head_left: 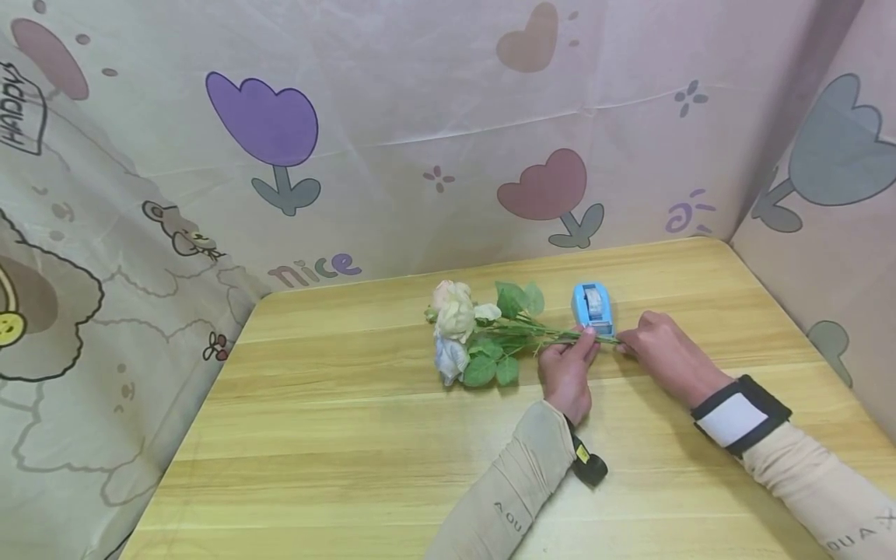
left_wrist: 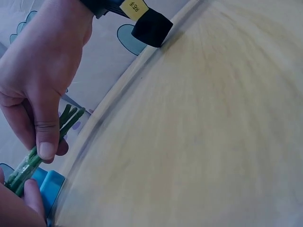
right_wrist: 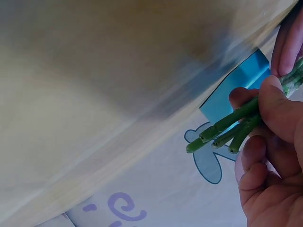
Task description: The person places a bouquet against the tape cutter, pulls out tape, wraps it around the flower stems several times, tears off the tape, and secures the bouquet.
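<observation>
Beige sleeves (head_left: 514, 478) nearest, both hands' (head_left: 568, 379) (head_left: 665, 348) fingers (head_left: 585, 341) pinch cream and bluish flowers' (head_left: 456, 320) green stems (right_wrist: 236, 116).

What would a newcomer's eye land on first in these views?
Probably the pale, rose-like blooms on the table, their green stems reaching right to where the left grip and right grip pinch them. Next, the bright blue tape dispenser, just beyond the left grip. Then the large purple tulip printed on the backdrop, up and left of the blooms.
</observation>
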The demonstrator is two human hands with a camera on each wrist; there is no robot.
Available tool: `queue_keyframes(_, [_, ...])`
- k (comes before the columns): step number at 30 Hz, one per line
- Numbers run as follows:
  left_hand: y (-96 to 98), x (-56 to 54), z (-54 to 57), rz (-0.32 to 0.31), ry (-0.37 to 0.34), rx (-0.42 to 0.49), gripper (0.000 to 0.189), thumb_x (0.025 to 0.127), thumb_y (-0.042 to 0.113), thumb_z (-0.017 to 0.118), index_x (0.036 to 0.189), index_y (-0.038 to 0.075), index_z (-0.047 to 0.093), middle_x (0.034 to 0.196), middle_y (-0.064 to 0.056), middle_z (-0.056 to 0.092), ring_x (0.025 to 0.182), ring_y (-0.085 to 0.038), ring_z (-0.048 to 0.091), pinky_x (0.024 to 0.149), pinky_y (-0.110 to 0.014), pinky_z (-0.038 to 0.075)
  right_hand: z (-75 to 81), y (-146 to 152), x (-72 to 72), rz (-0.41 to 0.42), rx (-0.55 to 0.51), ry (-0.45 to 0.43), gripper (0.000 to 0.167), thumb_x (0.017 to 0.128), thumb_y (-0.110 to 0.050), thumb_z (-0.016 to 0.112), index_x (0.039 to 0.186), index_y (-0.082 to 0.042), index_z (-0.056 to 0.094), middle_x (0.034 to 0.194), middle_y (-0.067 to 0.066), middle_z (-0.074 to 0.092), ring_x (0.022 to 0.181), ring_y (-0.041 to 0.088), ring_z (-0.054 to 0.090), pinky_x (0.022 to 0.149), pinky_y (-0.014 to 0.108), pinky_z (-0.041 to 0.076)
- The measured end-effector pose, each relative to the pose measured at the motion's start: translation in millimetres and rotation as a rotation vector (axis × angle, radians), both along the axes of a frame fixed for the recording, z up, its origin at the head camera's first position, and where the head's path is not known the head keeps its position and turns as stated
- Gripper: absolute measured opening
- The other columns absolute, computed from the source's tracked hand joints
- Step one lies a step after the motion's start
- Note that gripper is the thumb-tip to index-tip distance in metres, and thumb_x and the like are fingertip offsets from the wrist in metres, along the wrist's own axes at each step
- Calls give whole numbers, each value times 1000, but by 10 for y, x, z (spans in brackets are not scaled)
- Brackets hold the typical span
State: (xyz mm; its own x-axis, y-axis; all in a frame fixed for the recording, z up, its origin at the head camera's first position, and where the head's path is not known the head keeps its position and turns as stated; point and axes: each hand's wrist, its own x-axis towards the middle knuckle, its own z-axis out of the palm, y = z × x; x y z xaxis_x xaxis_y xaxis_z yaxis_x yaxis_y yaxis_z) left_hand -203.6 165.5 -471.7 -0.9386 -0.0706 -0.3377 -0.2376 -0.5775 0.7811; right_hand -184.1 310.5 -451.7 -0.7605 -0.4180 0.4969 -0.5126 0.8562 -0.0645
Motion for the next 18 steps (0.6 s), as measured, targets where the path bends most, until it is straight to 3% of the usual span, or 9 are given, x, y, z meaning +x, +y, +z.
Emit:
queue_keyframes(8, [20, -8, 16, 31, -35, -10, 17, 83, -3, 83, 97, -4, 75, 99, -15, 74, 96, -33, 76, 82, -36, 64, -2, -17, -8, 6, 14, 31, 13, 75, -6, 87, 77, -7, 74, 58, -8, 47, 60, 12, 40, 50, 28, 37])
queue_keyframes(18, [13, -10, 32, 5, -38, -19, 17, 85, -5, 79, 100, -6, 73, 104, -14, 72, 99, -33, 75, 86, -37, 63, -26, -7, -10, 5, -1, 41, 14, 74, -8, 88, 77, -8, 74, 57, -10, 46, 60, 12, 40, 50, 28, 36])
